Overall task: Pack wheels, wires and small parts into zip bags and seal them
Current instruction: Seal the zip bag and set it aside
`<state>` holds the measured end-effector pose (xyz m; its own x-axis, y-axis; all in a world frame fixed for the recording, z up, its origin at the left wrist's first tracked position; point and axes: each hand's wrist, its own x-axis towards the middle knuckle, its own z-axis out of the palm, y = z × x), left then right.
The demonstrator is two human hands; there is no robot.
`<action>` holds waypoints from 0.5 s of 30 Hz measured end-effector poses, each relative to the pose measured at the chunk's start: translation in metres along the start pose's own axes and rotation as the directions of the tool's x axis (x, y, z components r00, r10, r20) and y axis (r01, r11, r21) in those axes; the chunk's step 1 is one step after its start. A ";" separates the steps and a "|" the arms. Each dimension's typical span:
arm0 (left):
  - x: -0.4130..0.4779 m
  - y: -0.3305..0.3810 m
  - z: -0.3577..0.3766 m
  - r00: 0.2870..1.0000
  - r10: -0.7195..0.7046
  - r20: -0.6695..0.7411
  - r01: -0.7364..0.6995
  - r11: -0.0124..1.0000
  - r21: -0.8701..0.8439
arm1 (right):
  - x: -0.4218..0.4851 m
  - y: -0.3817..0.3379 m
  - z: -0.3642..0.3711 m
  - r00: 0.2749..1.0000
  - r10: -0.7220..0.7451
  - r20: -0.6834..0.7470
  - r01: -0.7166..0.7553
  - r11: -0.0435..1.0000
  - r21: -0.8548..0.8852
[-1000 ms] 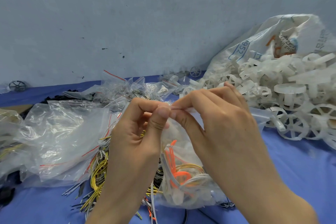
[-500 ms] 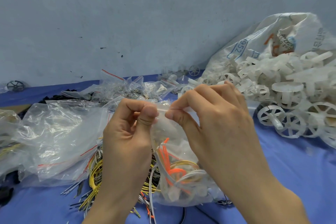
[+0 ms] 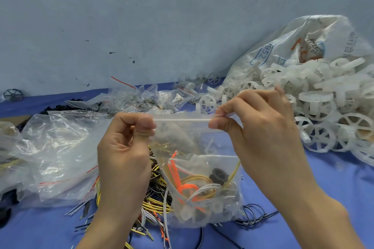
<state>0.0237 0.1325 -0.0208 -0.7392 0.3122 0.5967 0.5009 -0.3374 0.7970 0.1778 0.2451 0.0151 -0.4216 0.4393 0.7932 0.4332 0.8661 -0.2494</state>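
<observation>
I hold a clear zip bag (image 3: 194, 147) in front of me by its top strip. My left hand (image 3: 125, 147) pinches the strip's left end and my right hand (image 3: 261, 127) pinches its right end, so the strip is stretched flat between them. Inside the bag lie orange, yellow and white wires (image 3: 192, 186), a black wheel-like part (image 3: 219, 176) and pale plastic pieces. Beneath the bag, a loose heap of yellow, black and white wires (image 3: 153, 204) lies on the blue table cover (image 3: 303, 198).
A heap of white plastic wheels (image 3: 323, 111) spills from a white woven sack (image 3: 293, 46) at the right. Empty clear zip bags (image 3: 58, 151) lie at the left, small filled bags (image 3: 141, 99) at the back. A dark wheel (image 3: 12, 94) sits by the grey wall.
My hands have moved apart along the bag's top strip, the left going left and the right going right. The bag now hangs wider and its contents show more.
</observation>
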 end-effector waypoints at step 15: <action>0.010 -0.006 -0.010 0.996 -0.078 -0.050 0.077 0.996 -0.039 | -0.003 0.021 -0.007 0.973 0.229 -0.027 -0.209 0.926 0.315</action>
<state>0.0087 0.1290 -0.0209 -0.7977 0.2932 0.5270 0.4248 -0.3471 0.8361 0.1932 0.2607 0.0113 -0.2894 0.6193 0.7299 0.2386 0.7851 -0.5716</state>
